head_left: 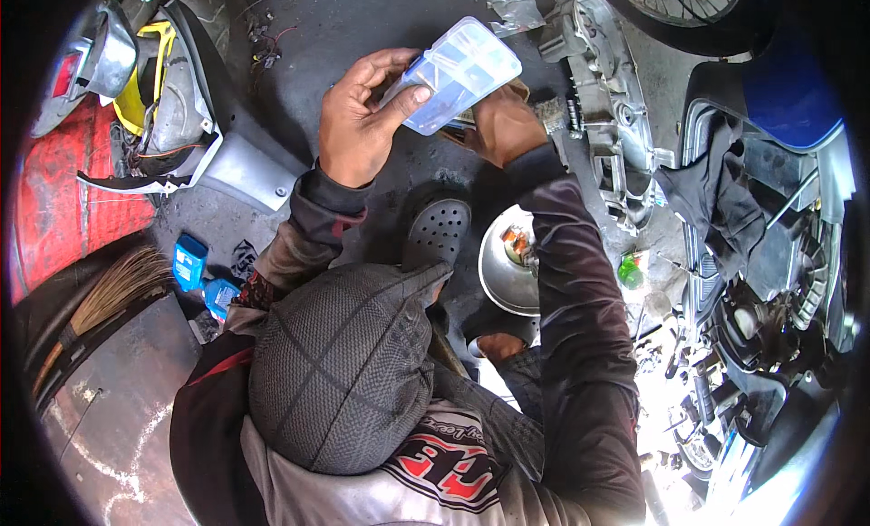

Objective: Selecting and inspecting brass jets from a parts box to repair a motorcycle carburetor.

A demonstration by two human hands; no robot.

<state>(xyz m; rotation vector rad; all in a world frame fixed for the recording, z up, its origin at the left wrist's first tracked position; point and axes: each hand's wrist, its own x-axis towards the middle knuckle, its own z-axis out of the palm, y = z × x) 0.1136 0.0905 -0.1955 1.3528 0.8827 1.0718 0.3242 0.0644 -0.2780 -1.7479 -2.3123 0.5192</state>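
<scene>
My left hand [362,118] grips a clear bluish plastic compartment box [462,73] by its left side, thumb on the near face and fingers behind. The box is tilted, and a few small thin pieces seem to lie in it. My right hand [512,125] is just beside and beneath the box's right end. Its fingers curl around something that the box mostly hides; only a dark and tan edge shows. Below the hands are my checked grey knee [344,372] and a grey perforated clog [439,231].
A metal bowl [509,281] with small parts sits by my right forearm. Further right lie a metal engine casing [607,100], a green bottle [632,270] and scattered parts. Plastic fairings [245,168], blue containers [188,261] and a broom [118,290] are left. A wheel [689,9] stands far right.
</scene>
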